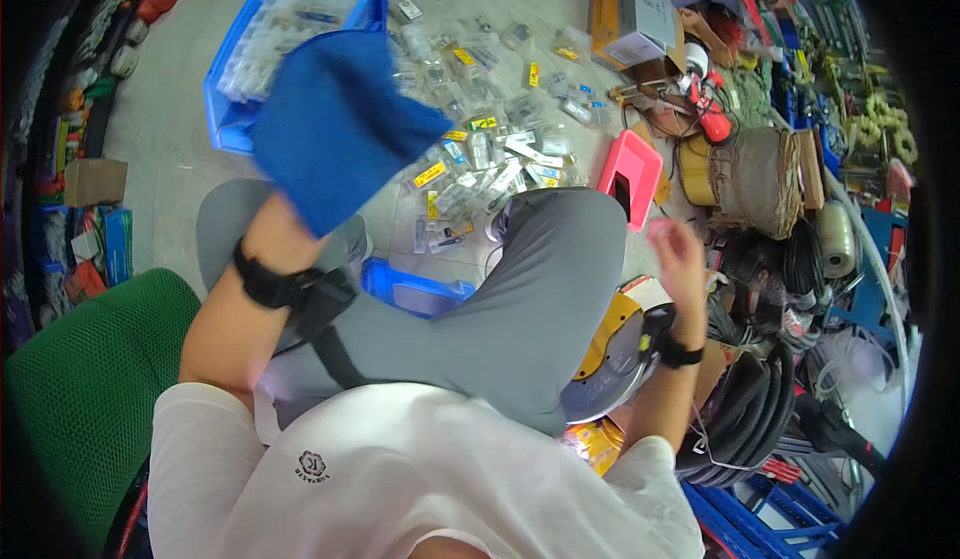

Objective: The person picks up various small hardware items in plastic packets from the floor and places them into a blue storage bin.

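My left hand [330, 124] wears a thick blue glove and is raised in front of me, fingers together and flat, holding nothing that I can see. A black strap wraps that wrist. My right hand [678, 249] is bare, lifted at my right side with fingers loosely apart and empty. It hovers above a yellow and grey circular saw [610, 354] that rests by my right knee. My grey trouser legs [520, 299] fill the middle. On the floor ahead lie several small clear packets with yellow labels [480, 149].
A blue plastic crate [232, 109] of packets stands at the far left, a smaller blue tray [415, 294] between my knees. A pink stool [630, 171], cardboard boxes [630, 19], rope spools [760, 179] and black hoses [745, 419] crowd the right. A green mesh chair [80, 389] is at my left.
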Available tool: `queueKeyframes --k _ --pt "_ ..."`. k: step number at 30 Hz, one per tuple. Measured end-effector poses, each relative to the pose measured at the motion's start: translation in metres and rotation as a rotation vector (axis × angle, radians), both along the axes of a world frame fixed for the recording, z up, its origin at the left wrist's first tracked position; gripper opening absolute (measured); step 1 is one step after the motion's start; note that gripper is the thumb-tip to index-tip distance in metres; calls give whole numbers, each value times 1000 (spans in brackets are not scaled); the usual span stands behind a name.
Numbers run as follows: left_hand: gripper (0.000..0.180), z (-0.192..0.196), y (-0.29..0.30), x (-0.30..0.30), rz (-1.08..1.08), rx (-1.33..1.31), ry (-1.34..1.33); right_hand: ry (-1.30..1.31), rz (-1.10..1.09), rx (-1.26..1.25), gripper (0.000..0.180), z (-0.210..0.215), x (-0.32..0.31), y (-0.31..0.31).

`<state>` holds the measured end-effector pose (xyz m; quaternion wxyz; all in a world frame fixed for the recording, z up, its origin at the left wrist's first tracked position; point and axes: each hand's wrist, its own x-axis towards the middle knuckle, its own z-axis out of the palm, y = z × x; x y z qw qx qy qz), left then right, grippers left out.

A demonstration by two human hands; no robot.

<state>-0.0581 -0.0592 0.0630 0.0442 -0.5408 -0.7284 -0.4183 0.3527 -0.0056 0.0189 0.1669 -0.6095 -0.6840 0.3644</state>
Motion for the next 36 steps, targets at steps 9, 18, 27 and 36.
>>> queueKeyframes --k 9,18,27,36 --pt "47 1 9 3 -196 -227 232 -67 -155 -258 39 -171 33 -34" --pt "51 -17 50 30 -290 -343 687 -223 40 -26 44 -259 9 132" --pt "57 -39 56 32 20 -748 -240 -275 62 -101 57 -338 -30 270" --pt "74 -63 76 35 -74 -861 225 -914 637 330 33 -399 -25 339"
